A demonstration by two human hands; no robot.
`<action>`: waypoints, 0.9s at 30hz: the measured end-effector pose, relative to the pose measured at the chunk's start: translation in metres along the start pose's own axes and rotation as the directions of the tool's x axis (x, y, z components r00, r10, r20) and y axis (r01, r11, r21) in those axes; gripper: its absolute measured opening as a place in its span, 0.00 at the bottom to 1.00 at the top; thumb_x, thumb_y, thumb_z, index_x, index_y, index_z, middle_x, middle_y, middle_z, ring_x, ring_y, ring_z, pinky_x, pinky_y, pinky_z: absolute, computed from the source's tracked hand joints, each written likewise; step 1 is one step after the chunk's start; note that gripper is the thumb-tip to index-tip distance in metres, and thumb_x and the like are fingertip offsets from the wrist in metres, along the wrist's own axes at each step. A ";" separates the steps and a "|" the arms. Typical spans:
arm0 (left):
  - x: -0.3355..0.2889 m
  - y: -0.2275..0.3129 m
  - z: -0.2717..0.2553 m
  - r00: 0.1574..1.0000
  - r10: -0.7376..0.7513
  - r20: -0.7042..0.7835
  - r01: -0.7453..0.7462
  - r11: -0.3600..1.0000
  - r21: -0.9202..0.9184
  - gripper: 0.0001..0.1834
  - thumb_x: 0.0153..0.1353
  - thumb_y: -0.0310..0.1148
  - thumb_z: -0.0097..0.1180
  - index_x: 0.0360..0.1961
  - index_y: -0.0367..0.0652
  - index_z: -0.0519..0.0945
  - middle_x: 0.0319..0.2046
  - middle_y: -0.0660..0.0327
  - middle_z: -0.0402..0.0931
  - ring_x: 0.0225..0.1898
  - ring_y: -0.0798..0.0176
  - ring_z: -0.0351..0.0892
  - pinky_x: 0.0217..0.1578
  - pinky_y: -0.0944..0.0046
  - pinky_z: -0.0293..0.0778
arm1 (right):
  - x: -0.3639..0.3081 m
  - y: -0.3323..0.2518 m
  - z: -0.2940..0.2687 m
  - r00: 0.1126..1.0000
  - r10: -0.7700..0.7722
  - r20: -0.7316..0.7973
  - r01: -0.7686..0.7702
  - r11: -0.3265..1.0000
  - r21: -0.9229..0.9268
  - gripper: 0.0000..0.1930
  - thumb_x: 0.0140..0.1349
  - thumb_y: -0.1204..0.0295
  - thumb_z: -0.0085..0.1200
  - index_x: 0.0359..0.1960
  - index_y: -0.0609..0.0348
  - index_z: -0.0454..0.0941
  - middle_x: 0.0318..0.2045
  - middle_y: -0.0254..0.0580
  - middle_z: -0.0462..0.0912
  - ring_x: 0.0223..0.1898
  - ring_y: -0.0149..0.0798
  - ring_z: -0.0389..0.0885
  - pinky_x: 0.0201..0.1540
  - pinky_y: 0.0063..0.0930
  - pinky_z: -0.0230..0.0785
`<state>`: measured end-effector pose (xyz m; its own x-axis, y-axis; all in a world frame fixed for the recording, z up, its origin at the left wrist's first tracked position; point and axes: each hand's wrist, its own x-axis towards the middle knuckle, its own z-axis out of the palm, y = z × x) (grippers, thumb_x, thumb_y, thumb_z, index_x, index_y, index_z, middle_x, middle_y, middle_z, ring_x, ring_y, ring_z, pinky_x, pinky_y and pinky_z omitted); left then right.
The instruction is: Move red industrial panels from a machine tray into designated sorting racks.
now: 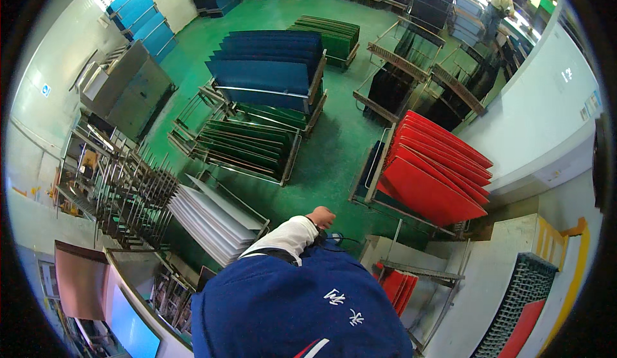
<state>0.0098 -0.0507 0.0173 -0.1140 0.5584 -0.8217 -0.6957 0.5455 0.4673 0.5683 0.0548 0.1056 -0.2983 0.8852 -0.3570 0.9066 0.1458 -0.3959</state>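
My left hand (322,216) is in front of my body, below the middle of the view, with its fingers curled in. No object shows in it, and it touches nothing I can see. Its forearm wears a white sleeve (287,238). A dark cord hangs just below the wrist, against my navy garment (292,306). Nearest on the left is a rack of white panels (215,223). To the right stands a metal rack with red panels (434,171), apart from the hand. My right hand is out of sight.
Ahead on the green floor (321,184) stand racks of blue panels (260,75) and dark green panels (244,143). Bare metal racks (122,184) crowd the left. A white partition (540,107) runs along the right. Another person (498,8) is at the far right.
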 end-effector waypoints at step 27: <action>0.008 0.016 -0.009 0.991 -0.006 -0.132 0.038 0.968 0.247 0.17 0.59 0.36 0.49 0.45 0.37 0.72 0.37 0.51 0.77 0.26 0.56 0.79 0.21 0.61 0.75 | -0.007 -0.102 -0.078 0.973 -0.151 0.174 0.169 0.981 -0.095 0.08 0.51 0.72 0.46 0.25 0.66 0.72 0.23 0.59 0.74 0.29 0.60 0.73 0.31 0.46 0.63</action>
<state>-0.0089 -0.0432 0.0146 -0.2024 0.4682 -0.8601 -0.5028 0.7040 0.5016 0.5009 0.0684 0.2149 -0.4790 0.7624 -0.4350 0.8674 0.3350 -0.3680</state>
